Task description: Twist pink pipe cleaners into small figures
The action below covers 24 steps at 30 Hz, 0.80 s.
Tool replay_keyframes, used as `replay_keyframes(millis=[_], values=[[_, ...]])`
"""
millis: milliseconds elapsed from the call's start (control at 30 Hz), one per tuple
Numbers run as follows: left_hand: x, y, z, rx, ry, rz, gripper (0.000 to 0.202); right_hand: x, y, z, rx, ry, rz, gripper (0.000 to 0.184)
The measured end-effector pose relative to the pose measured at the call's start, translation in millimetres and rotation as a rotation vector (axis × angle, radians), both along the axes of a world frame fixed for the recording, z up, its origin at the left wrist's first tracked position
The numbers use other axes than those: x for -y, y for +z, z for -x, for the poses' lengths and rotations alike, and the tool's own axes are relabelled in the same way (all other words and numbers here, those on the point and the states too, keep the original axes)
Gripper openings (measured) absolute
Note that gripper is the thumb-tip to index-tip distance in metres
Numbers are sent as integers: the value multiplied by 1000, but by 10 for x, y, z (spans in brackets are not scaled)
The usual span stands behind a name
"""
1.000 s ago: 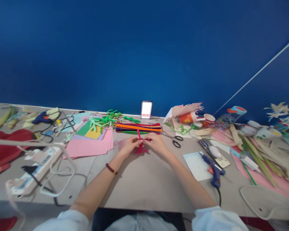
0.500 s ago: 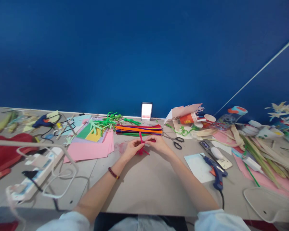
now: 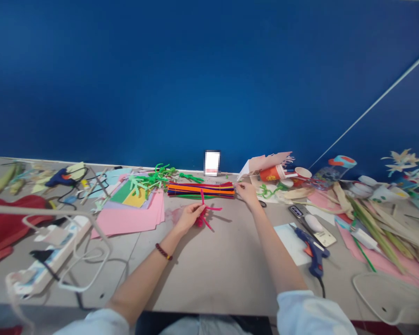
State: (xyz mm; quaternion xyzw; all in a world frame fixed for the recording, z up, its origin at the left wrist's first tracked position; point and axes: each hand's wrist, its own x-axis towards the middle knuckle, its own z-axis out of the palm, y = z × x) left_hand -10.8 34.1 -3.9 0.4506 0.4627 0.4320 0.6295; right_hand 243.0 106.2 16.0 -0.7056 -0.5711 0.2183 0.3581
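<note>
Right grip (image 3: pixel 247 194) now off magenta pipe-cleaner figure (image 3: pixel 204 217), fingertips (image 3: pixel 239 186) at end of striped pipe-cleaner bundle (image 3: pixel 200 190), closure unclear; figure clenched in left grip (image 3: pixel 189 218), single-handed hold.

The grey tabletop (image 3: pixel 209 274) gives a hand wide room to pass, from the left hand (image 3: pixel 188 218) and right hand (image 3: pixel 247 194) down to the near edge. The red pipe cleaner shape (image 3: pixel 203 218) stands in the gap between them. Ahead, the row of pipe cleaners (image 3: pixel 200 190) blocks the way to the wall, just beside the right hand. Farther left lie pink paper (image 3: pixel 125 219) and a power strip (image 3: pixel 52 253); farther right, a white card (image 3: pixel 291 244) and a glue gun (image 3: pixel 314 251).
</note>
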Motion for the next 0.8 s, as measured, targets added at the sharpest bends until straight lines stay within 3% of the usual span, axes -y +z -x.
replay_keyframes(millis=[433, 700, 800], values=[[34, 36, -2, -66, -47, -44, 42, -135, -172, 111, -12, -61, 95, 26], [55, 39, -10, -101, -50, -49, 44, -47, -27, 158, 107, -134, 90, 19], [50, 21, -7, -161, 22, -169, 39, 10, 27, 210, 196, -154, 70, 17]])
